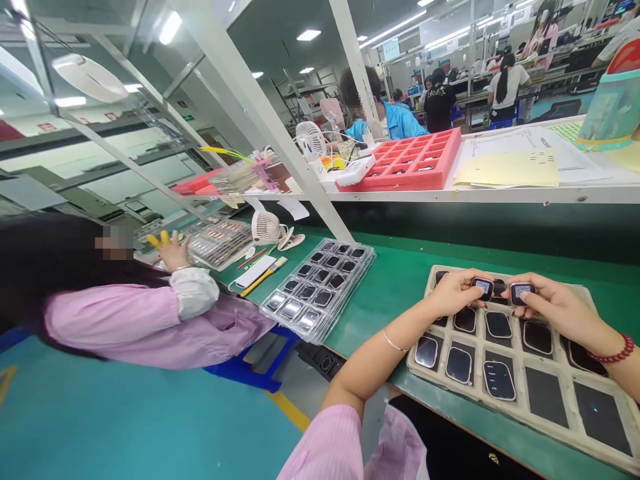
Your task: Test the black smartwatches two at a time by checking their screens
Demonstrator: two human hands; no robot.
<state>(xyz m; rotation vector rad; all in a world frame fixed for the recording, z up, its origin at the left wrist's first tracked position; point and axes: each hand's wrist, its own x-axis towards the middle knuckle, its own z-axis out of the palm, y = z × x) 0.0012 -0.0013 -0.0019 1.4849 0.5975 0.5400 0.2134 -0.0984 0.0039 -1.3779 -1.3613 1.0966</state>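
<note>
green bench mat (400,280) runs through a busy assembly hall, with a foam tray (520,383) of dark-screened pieces on it straight ahead. above the tray's far edge the left hand (453,290) pinches a lit watch body (483,287) between thumb and fingers. the right hand (555,307) grips a second watch body (522,291) the same way, just beside the first. further left lies a clear tray stack (364,267), then a small white fan (265,227) and a co-worker's pink sleeve (125,320) — a red tray (400,181) rests on the shelf above.
</note>
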